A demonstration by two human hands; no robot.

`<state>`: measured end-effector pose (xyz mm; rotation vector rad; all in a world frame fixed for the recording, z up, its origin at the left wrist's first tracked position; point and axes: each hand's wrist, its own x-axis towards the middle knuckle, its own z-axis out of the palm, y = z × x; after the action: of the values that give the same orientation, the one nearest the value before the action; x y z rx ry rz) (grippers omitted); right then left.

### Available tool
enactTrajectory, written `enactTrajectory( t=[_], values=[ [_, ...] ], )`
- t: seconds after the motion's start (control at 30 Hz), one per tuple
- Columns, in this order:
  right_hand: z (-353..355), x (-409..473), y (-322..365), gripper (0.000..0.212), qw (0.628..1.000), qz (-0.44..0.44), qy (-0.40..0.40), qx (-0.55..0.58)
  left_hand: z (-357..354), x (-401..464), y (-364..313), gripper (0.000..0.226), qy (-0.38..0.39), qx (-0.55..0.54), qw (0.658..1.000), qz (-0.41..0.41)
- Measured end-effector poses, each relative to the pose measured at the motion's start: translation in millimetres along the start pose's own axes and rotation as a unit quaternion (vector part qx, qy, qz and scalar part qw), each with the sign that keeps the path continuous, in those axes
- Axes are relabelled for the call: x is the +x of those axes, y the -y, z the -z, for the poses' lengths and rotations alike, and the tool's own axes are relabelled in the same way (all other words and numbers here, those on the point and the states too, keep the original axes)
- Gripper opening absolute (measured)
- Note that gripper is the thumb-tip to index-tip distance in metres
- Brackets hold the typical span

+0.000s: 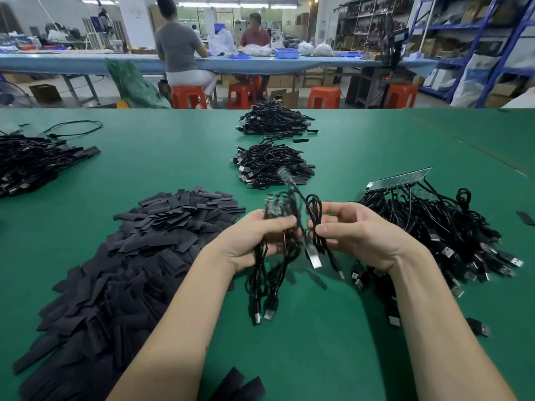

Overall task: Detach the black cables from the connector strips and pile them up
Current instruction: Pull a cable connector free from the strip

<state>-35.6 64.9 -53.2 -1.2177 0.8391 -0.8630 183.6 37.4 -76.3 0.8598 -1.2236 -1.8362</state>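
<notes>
- Far left, on green table [333,342]: loose heap of black cables [31,163], running off the frame edge.
- Near left: broad mound of flat black sleeves [121,256], touching nothing in hand.
- Centre, left hand [254,241]: fingers curled round a blurred clear connector strip [273,208] with a bundle of black cables hanging below it [266,282], plugs dangling just above the table.
- Centre, right hand [356,235]: thumb and forefinger pinching a single looped cable [314,224] close beside the strip; silver USB plug [314,257] hanging under the pinch.
- Judged step: pulling one cable free of the strip. Best done with strip held steady, pinch kept close to the joint, pull straight along the cable's line rather than sideways. Likely risk: loop snagging on neighbouring cables.
- Centre far: two finished piles of cables, nearer pile [272,166] and farther pile [275,120], well apart from the hands. Freed cable probably bound for the nearer one.
- Right: heap of cables on strips not yet worked [434,235], with one clear strip [399,179] propped up at its far edge.
- Whether the pinched cable has already left the strip: cannot tell, motion blur.
</notes>
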Motion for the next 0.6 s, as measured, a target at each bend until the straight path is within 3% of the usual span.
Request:
enactTrajectory(
  t=[0.1,0.23,0.33,0.47,0.53,0.6],
  values=[
    [0,0,-2,0.046,1.000,0.011,-0.018,0.008,13,1,-7,0.040,-0.036,-0.036,0.999,-0.003],
    [-4,8,-3,0.048,0.995,0.029,-0.084,0.037,14,0,-7,0.051,-0.024,0.139,0.988,0.058],
    [-4,9,-4,0.054,0.992,0.023,-0.110,0.059,2,4,1,0.094,-0.065,0.240,0.966,0.072],
    [-8,12,0,0.065,0.981,0.019,-0.161,0.110,-5,6,-5,0.087,-0.080,0.366,0.927,0.016],
    [-10,14,1,0.067,0.979,0.005,-0.164,0.122,-5,6,-6,0.102,-0.105,0.422,0.901,0.006],
    [-14,15,1,0.070,0.980,-0.010,-0.157,0.123,-3,7,-6,0.105,-0.130,0.417,0.899,-0.016]
  ],
)
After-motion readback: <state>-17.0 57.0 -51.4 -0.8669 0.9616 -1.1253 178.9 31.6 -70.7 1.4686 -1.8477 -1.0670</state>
